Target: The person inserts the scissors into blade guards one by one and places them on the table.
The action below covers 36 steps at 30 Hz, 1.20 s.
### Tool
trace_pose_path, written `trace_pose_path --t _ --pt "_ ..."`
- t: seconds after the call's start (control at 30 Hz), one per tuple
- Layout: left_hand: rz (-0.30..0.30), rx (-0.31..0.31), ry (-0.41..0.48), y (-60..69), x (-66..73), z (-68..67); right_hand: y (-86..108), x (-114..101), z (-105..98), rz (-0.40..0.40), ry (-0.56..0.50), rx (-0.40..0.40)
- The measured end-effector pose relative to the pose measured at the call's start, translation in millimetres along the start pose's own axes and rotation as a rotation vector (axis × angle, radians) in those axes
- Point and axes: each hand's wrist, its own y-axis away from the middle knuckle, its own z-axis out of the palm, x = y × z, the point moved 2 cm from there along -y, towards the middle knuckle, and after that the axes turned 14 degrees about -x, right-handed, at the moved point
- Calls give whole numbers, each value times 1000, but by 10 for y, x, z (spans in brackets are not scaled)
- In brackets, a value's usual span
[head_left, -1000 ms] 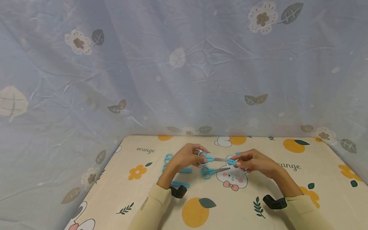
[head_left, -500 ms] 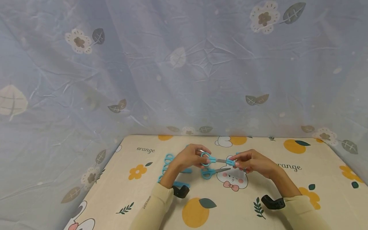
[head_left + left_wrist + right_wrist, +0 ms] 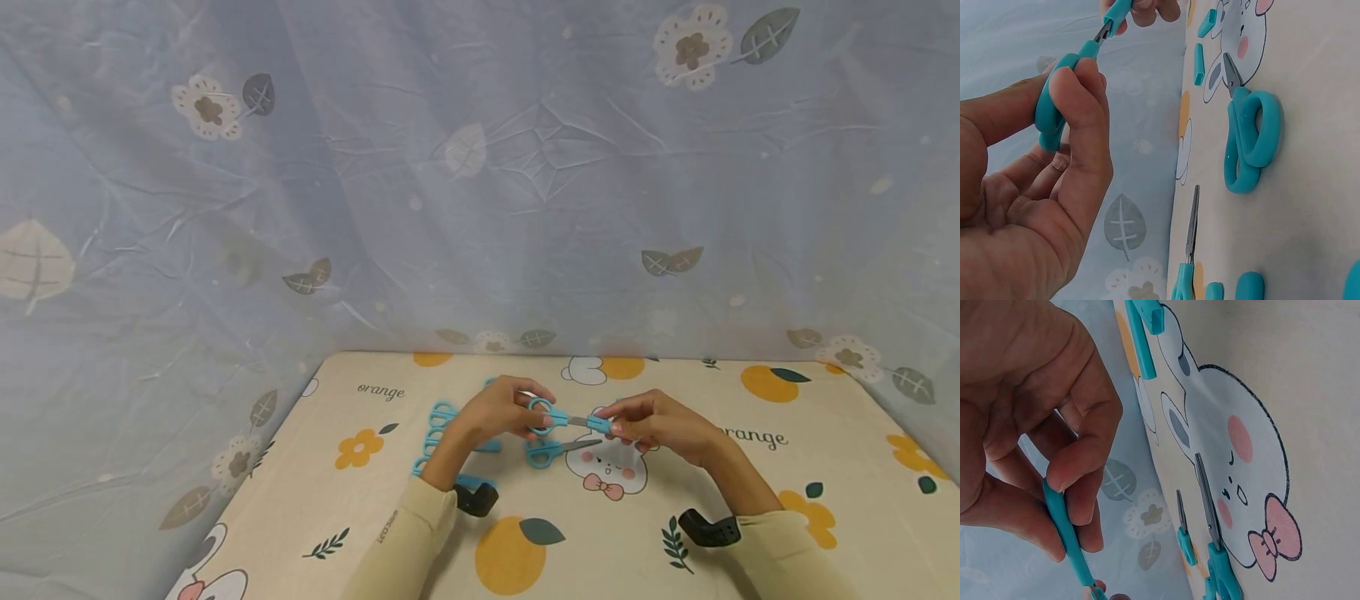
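My left hand [image 3: 502,410] pinches the light blue handle of a pair of scissors [image 3: 1060,94] between thumb and fingers. The blades point right, toward my right hand [image 3: 660,423], which pinches a blue blade cover [image 3: 1067,528]. The blade tips are inside the cover; a short stretch of bare metal [image 3: 577,421] shows between cover and handle. Both are held above the table. Below them lies a second pair of scissors [image 3: 543,452], its blades bare. Another pair with a bare blade [image 3: 1185,275] lies farther back in the left wrist view, its handle cut off by the frame.
Several blue scissors [image 3: 442,410] lie at the left, partly behind my left forearm; a covered blade [image 3: 476,482] shows there. Two loose blade covers [image 3: 1208,23] [image 3: 1199,64] lie toward the back. The patterned tablecloth [image 3: 600,550] meets a hanging curtain [image 3: 480,250] behind.
My left hand has moved slightly right with the scissors, and my right hand slightly left. The blades have slid deeper into the cover, so less bare metal shows.
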Motion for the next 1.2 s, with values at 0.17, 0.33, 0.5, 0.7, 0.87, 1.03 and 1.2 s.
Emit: trace_pose_path --t 0.17,0.33,0.5,0.7,0.87,1.03,1.2 --pt "-6 3 7 -4 9 11 3 -23 17 -11 9 6" --pt "-5 -3 14 0 14 11 -5 -29 20 -21 6 7" --pt "2 -20 15 -9 9 9 -13 -44 34 -39 -5 -7" --pt "14 -27 32 -16 18 12 -10 -65 27 -37 14 -5" --pt "13 -29 38 -14 30 8 -34 -52 10 -28 41 5" --pt "6 -22 35 -16 19 10 -51 -23 18 -14 66 13" --pt "1 -14 24 -15 6 28 -41 -37 50 -29 81 10"
